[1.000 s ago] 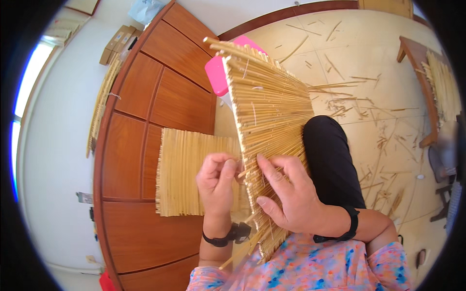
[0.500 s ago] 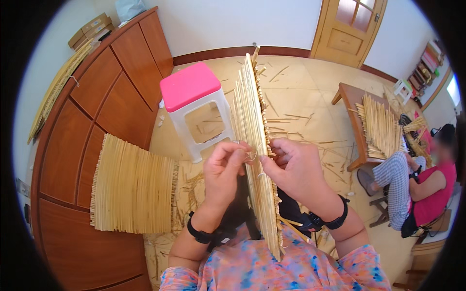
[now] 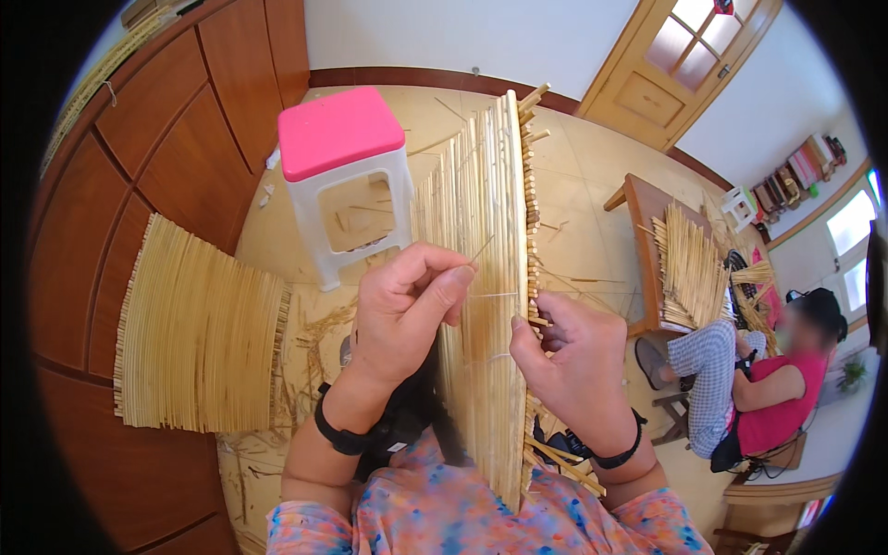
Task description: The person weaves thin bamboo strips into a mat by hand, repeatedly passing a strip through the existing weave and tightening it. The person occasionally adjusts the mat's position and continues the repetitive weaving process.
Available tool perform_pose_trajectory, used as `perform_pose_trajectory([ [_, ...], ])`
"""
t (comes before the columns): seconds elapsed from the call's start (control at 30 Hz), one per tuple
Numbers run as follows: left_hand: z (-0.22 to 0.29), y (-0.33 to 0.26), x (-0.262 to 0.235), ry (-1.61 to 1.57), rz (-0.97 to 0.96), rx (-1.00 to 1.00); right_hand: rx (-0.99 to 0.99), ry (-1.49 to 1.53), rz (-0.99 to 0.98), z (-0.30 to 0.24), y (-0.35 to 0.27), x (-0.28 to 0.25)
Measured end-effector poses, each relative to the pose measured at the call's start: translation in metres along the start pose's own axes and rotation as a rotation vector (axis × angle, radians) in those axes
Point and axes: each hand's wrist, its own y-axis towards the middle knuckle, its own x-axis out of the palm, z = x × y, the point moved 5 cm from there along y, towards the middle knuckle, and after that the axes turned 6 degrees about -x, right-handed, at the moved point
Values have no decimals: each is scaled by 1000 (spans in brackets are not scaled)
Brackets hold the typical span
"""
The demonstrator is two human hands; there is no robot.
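Stalk panel (image 3: pixel 481 379) stands tilted on edge at the person's lap, between the forearms — right hand (image 3: pixel 578 347) pinching its stalk-end edge, thumb on the near side, presumably to steady it. Left hand (image 3: pixel 402 310) pinches a thin needle-like sliver (image 3: pixel 485 244) before the panel's face, likely for fine control — half a second ago those fingertips worked nearer that edge, and less face showed.

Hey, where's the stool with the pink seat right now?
In the head view, the pink-topped stool stands left of centre, between the brown cabinets and the held stalk mat, just beyond the left hand.
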Motion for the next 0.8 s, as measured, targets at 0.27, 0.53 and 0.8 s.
perform_pose_trajectory([
  [0.27,31,0,4,568,1,282,65,202,145,15,-5,5],
  [0.53,30,-9,11,847,50,316,-77,52,114,9,-5,1],
  [0.8,29,-11,14,896,-2,259,-33,109,136,10,-6,2],
])
